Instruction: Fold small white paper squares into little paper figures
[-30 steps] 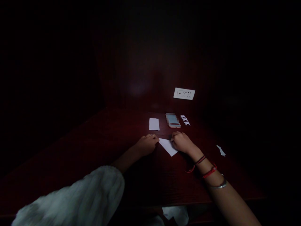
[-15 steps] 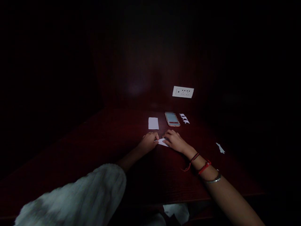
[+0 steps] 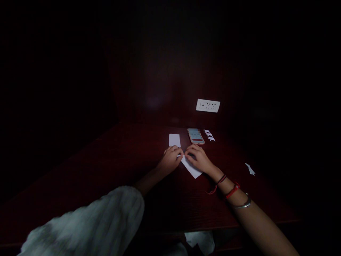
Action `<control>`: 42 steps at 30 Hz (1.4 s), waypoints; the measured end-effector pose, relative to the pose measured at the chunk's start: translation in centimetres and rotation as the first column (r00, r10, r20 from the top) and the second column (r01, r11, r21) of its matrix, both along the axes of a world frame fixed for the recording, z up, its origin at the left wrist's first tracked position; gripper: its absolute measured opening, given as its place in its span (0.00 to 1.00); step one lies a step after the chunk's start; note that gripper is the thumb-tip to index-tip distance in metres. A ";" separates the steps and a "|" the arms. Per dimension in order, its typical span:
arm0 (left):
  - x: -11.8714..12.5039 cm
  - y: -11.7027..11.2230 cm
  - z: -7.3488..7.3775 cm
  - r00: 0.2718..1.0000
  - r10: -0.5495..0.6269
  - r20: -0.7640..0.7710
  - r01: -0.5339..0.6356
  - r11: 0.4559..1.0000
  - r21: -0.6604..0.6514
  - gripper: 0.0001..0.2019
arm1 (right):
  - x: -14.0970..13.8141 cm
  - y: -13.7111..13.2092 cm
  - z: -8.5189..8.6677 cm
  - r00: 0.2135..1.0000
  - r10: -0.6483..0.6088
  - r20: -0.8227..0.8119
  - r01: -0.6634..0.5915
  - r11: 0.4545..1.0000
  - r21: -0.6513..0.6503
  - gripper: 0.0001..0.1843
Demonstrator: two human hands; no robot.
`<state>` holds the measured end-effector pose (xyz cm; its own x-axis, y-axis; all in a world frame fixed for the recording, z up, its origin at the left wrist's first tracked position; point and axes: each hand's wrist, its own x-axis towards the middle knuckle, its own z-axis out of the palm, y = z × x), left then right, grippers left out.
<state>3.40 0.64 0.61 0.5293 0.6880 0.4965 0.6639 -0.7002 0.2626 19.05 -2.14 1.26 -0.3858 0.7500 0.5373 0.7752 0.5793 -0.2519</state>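
A white sheet of paper (image 3: 192, 169) lies on the dark red table (image 3: 133, 167), partly folded into a pointed shape. My left hand (image 3: 172, 160) pinches its upper left corner with fingers closed. My right hand (image 3: 198, 158) presses on the sheet from the right, fingertips meeting the left hand's at the top corner. The right wrist wears red and dark string bracelets and a metal bangle. The left arm has a white fluffy sleeve.
A small white paper rectangle (image 3: 174, 140) lies behind the hands, a phone (image 3: 196, 136) to its right. Small folded paper pieces (image 3: 209, 135) sit by the phone, another (image 3: 249, 169) at the right. A white socket plate (image 3: 208, 105) is on the back wall.
Both hands have shifted slightly away from me and come together at the sheet's top corner. More of the paper's lower point shows than half a second ago.
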 end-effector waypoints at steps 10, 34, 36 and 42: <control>-0.2 0.0 0.2 0.997 -0.036 0.062 0.029 0.994 0.107 0.06 | 1.6 0.6 -0.1 0.997 0.078 0.020 -0.078 0.997 0.004 0.02; -0.7 0.8 -0.2 0.997 -0.058 0.041 0.053 0.993 0.105 0.05 | 1.4 -0.6 1.1 0.979 -0.022 0.202 0.013 0.999 0.047 0.08; -1.1 1.1 -0.1 0.999 -0.045 0.020 0.042 0.993 0.111 0.05 | 1.8 -0.6 1.1 0.978 -0.021 0.209 0.013 0.999 0.038 0.08; -2.8 2.5 0.2 0.995 0.097 0.015 -0.098 0.991 0.091 0.03 | 4.2 0.1 0.3 0.986 -0.040 0.160 0.043 0.999 -0.016 0.08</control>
<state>0.58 3.13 0.81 0.4559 0.6874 0.5654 0.7280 -0.6535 0.2076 23.25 -2.00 1.53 -0.4335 0.7769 0.4566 0.8296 0.5419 -0.1343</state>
